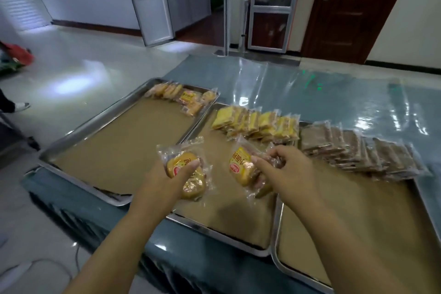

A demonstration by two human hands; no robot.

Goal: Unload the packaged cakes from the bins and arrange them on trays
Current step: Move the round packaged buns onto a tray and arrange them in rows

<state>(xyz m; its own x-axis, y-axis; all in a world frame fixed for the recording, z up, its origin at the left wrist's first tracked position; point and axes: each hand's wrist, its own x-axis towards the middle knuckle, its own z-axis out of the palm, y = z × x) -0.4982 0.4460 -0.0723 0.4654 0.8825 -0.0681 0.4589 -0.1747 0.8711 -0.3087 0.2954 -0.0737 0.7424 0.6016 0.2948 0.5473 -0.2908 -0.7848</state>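
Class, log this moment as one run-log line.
left hand: holds cake | right hand: holds cakes | over middle tray | not yet placed

soft indoor daylight, glare on the plastic table cover (310, 93) (wide-angle bending at edges), slight blur

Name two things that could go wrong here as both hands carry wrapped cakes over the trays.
1. The right hand pinches several cakes at once; one may slip out.
2. The yellow row on the middle tray stands on edge, leaning; a careless placement could topple it.
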